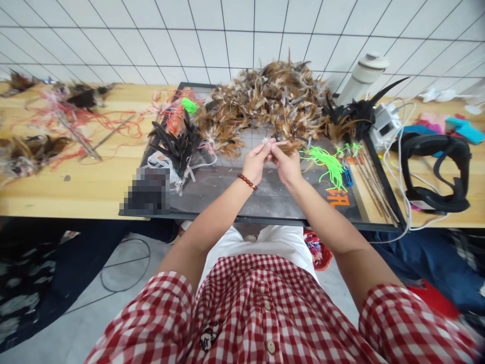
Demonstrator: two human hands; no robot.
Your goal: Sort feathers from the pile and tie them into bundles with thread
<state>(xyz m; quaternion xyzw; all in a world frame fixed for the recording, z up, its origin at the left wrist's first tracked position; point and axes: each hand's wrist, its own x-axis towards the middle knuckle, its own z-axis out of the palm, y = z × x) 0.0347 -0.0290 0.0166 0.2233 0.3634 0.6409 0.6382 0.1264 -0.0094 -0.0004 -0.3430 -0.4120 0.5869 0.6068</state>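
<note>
Both my hands meet above the dark tray [235,194], fingertips together. My left hand [256,163], with a beaded bracelet on its wrist, pinches the pale base of a small feather piece. My right hand [286,161] is closed on the same piece, whose brown feathers [288,146] stick out past its fingers to the right. Behind them rises a large heap of brown feathers [265,101]. Bright green cords [328,163] lie just right of my right hand. On the left of the tray is a bunch of black feathers [177,144].
Thin sticks [375,187] lie along the tray's right side. A pale bottle [364,76], a white charger [385,124] with cables and a black headset strap [435,172] stand at the right. Red threads [102,124] and feathers spread over the left table. People's legs show on both sides.
</note>
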